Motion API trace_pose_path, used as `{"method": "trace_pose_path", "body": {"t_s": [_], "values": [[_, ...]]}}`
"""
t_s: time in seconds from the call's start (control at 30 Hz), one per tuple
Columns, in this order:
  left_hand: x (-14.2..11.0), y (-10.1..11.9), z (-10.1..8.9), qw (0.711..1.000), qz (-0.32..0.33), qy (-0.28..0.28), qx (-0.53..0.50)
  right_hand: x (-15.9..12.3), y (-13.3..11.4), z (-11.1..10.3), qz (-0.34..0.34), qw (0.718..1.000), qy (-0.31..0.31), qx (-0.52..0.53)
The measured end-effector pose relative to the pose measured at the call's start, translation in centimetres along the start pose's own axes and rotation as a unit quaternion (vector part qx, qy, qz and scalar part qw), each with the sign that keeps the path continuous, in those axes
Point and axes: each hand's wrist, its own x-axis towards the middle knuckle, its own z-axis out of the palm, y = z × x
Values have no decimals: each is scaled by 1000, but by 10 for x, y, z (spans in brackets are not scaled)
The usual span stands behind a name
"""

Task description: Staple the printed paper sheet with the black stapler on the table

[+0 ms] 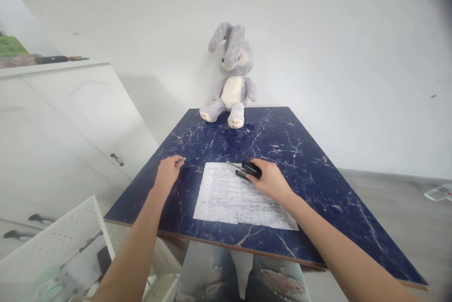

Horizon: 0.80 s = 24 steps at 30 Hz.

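Left hand (168,170) is pinching some tiny grey piece (181,160) by the surface's (303,151) left edge, kinda easy to drop with just fingertips. Right hand (270,177)'s gripping an opened-up stapler (251,169).

**One Plush Rabbit (233,87), Three Dark Handles (117,159)!**

And here's the count: left hand (168,172), right hand (271,179), that makes two! One blue table (278,137), one black stapler (251,169), one small grey piece (181,159). One white perforated basket (67,233), two denim legs (212,269). Printed paper (221,198): one sheet or two, too close to call!
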Motion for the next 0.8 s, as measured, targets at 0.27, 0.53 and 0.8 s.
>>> {"method": "trace_pose_path", "body": {"t_s": [0.27,0.53,0.8], "values": [[78,39,42,993,69,-43,-86,-1,0,2,-40,999,-37,-2],[72,44,46,983,159,41,-76,6,0,0,-45,996,-79,-24],[16,116,48,911,308,-92,-260,30,11,0,-71,987,-113,-85]]}}
